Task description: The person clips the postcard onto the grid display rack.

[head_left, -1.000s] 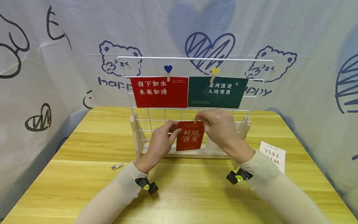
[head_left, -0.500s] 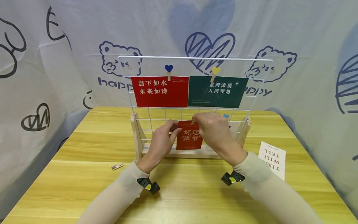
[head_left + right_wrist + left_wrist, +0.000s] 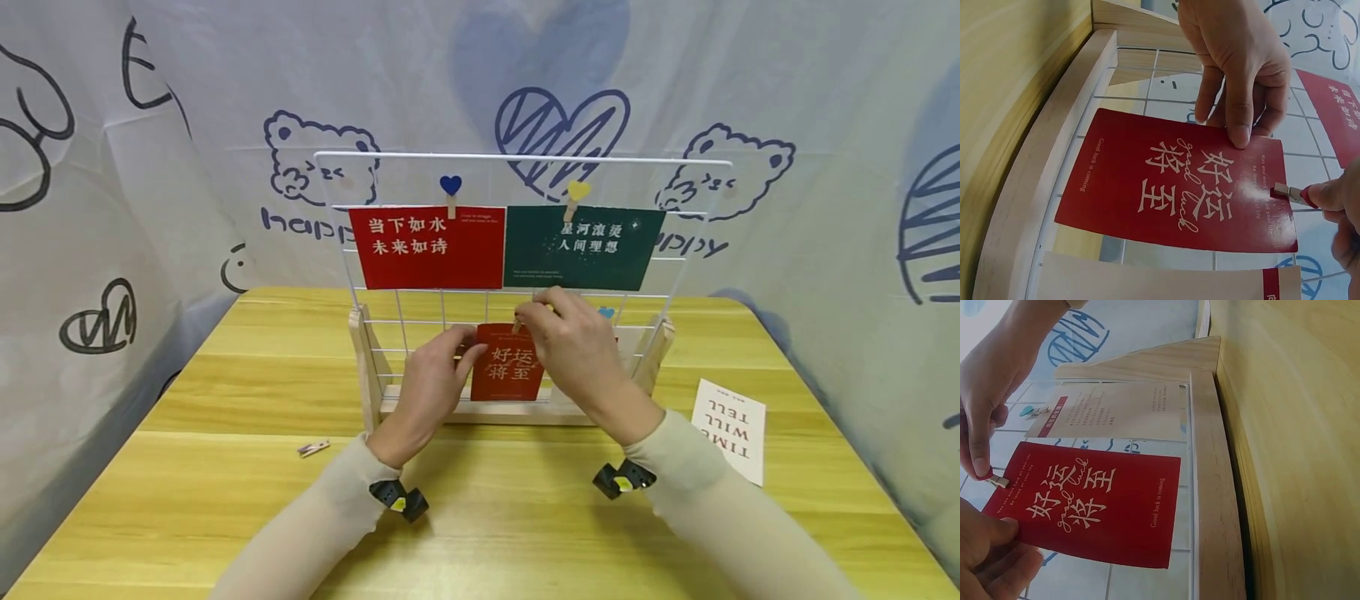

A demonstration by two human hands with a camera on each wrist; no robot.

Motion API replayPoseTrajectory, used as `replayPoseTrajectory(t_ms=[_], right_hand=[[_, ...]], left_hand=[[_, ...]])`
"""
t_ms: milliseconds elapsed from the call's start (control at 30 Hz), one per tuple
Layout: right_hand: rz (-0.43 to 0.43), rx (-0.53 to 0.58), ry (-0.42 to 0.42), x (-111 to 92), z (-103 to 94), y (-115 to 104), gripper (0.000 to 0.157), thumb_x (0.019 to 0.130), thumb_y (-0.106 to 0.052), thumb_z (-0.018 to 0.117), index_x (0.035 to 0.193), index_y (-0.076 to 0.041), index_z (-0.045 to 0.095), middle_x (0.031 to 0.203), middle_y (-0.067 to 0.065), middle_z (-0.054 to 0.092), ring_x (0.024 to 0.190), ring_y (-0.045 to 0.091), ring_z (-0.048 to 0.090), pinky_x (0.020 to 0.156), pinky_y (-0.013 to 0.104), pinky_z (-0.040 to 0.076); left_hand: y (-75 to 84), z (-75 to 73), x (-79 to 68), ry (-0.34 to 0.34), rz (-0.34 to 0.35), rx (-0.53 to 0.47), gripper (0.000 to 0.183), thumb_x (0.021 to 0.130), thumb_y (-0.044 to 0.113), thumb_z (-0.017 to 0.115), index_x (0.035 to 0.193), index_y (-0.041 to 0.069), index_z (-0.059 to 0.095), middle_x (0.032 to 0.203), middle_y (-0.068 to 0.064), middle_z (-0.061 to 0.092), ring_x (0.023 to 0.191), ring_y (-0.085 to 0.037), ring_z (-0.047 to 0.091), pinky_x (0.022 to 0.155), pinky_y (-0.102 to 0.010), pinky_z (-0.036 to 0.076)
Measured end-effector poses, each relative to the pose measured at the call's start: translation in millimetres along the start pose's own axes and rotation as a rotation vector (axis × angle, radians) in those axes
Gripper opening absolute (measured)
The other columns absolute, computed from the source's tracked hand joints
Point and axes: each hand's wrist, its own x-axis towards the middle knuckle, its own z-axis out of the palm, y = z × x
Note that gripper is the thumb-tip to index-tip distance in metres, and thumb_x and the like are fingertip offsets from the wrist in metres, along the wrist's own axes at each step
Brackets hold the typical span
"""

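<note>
My left hand pinches the left edge of a small red card with white Chinese lettering and "good luck", its thumb lying on the front. The card stands upright against the lower part of a white wire grid rack. At the card's top edge my right hand pinches a small wooden clothespin with a red end, its jaws over the card's edge. Beside the red card hangs a white printed card with a light blue heart clothespin, mostly hidden behind my right hand in the head view.
Higher on the rack hang a larger red card under a blue heart clothespin and a green card under a yellow one. A loose clothespin lies on the table at left; a white card lies at right.
My right hand has shifted slightly left and inward with the clothespin at the card's top edge, uncovering the light blue heart. My left hand keeps its hold on the card.
</note>
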Motion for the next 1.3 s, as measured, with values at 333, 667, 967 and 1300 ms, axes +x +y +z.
replayPoseTrajectory(t_ms=[333,667,967,1300], right_hand=[[0.062,0.054,0.004,-1,0.3,2,0.009,0.088,-0.006,0.073,0.097,-0.005,0.075,0.091,0.008,0.069,0.081,0.024,0.068,0.070,0.037,0.058],[0.058,0.062,-0.021,-3,-3.5,3,0.012,0.088,-0.004,0.072,0.099,-0.005,0.075,0.092,0.007,0.071,0.084,0.023,0.069,0.074,0.036,0.058],[0.051,0.138,0.018,-9,-11.8,4,0.010,0.087,-0.005,0.073,0.097,-0.005,0.075,0.093,0.007,0.073,0.084,0.022,0.069,0.073,0.035,0.057],[0.076,0.169,-0.030,-23,-19.2,11,0.011,0.085,-0.008,0.077,0.096,-0.007,0.075,0.091,0.005,0.073,0.074,0.018,0.067,0.062,0.030,0.054]], left_hand=[[-1.2,-2.8,2.0,-0.014,0.036,0.026,0.014,0.092,0.019,0.069,0.098,0.007,0.067,0.089,-0.004,0.072,0.073,-0.015,0.069,0.063,-0.029,0.057],[-0.5,-6.2,1.4,-0.029,0.027,0.047,0.016,0.091,0.020,0.070,0.098,0.006,0.068,0.086,-0.004,0.072,0.068,-0.014,0.067,0.061,-0.029,0.056],[-0.2,-7.0,1.4,-0.037,0.049,0.049,0.014,0.092,0.019,0.069,0.096,0.006,0.068,0.084,-0.004,0.072,0.066,-0.012,0.065,0.060,-0.028,0.055],[0.2,-11.1,0.2,-0.066,0.023,0.047,0.013,0.091,0.018,0.070,0.095,0.006,0.068,0.084,-0.004,0.072,0.065,-0.012,0.063,0.061,-0.027,0.055]])
